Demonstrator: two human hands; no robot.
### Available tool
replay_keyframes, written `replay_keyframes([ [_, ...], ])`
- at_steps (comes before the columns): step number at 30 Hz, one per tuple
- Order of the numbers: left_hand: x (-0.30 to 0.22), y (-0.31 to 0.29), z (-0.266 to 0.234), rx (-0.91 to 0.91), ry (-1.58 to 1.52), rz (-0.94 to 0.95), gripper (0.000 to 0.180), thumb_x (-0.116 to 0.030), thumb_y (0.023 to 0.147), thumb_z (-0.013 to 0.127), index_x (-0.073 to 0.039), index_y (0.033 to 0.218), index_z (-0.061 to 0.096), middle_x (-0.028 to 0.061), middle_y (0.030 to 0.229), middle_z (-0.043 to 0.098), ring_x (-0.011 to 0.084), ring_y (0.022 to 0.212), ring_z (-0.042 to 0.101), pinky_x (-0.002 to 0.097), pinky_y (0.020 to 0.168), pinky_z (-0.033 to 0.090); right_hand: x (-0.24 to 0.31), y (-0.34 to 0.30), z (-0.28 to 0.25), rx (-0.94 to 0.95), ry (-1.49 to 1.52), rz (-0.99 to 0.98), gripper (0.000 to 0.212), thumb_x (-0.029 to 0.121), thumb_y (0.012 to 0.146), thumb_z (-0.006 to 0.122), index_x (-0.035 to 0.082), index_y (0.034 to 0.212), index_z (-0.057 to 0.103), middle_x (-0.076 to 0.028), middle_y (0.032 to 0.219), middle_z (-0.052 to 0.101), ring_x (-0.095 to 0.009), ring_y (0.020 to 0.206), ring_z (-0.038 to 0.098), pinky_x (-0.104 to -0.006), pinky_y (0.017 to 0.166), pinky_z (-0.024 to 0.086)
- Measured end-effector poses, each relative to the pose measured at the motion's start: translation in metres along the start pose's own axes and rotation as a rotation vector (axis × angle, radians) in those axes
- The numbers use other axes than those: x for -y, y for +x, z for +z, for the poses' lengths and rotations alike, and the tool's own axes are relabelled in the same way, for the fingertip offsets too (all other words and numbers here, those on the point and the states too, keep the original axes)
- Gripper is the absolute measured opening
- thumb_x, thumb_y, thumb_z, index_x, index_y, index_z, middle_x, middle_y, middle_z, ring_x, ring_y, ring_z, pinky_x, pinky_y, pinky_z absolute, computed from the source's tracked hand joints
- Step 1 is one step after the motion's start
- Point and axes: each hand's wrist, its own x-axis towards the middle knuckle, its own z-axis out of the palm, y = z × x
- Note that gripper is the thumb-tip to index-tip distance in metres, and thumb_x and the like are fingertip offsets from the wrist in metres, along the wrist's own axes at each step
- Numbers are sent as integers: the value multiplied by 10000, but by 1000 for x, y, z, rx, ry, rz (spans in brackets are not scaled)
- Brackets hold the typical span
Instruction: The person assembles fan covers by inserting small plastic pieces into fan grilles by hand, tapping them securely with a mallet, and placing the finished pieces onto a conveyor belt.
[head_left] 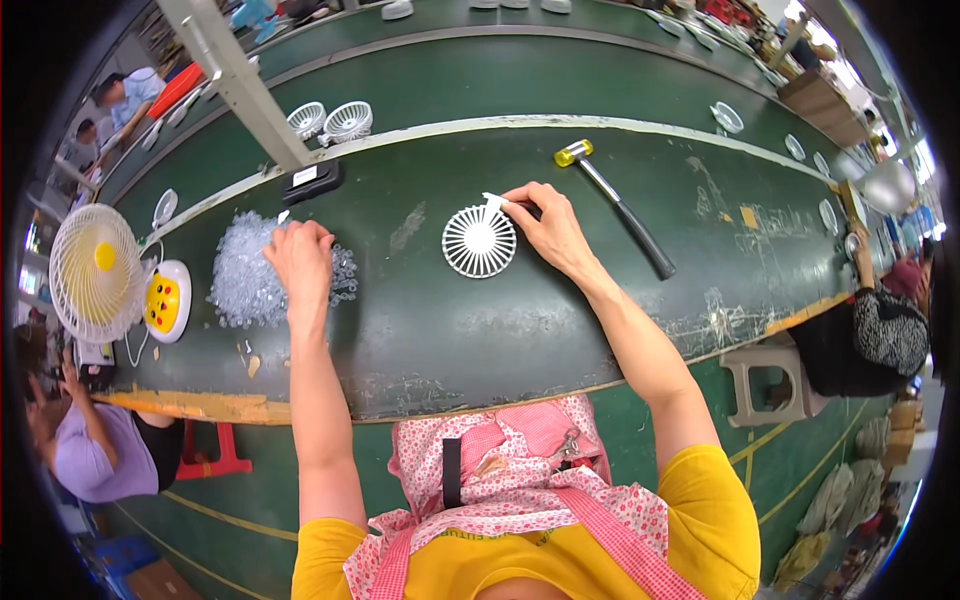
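My left hand (302,262) is over a heap of small clear plastic pieces (240,270), its fingers bent together at the heap's right side. Whatever lies between those fingertips is too small to make out; a tiny white bit shows just beyond them. A round white fan grille (479,243) with radial ribs lies on the dark green workbench (480,340). By the white tab at its upper right edge, my right hand (553,228) grips it between thumb and fingers. To the right of that hand rests a hammer (622,205) with a yellow-tipped head and black handle.
A white desk fan (98,270) with a yellow character base stands at the left. Near the bench's back rail are a black case (312,181) and two fan housings (347,122). Beyond runs a green conveyor belt (520,75). Other people sit at both sides.
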Motion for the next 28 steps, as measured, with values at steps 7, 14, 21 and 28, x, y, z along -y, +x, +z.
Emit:
replay_keyframes([
  [7,-7,6,8,-86,-6,124,115,-193,797,763,-95,838,718,72,893,680,314,906,597,467,806,419,8,-4,-18,38,343,239,217,180,956,680,-12,1057,690,-73,988,716,-120,919,652,-292,853,519],
  [14,51,10,25,115,-84,115,125,-154,821,744,-55,897,743,135,808,714,307,748,658,435,700,505,-5,-8,16,-94,282,18,214,192,901,693,-7,980,691,-134,926,701,-195,868,684,-348,762,549],
  [21,34,13,23,-12,15,134,113,-181,908,681,-108,957,610,70,854,670,317,821,609,463,691,459,11,-15,2,0,403,145,228,172,936,666,-40,1008,625,-156,1010,712,-221,992,696,-335,884,546],
  [28,-26,9,27,139,-765,-3,202,-113,1001,608,-37,1168,693,119,1087,665,278,1003,614,368,965,471,1,-6,12,-53,512,83,257,211,907,710,-18,990,627,-131,929,713,-206,842,680,-334,753,540],
])
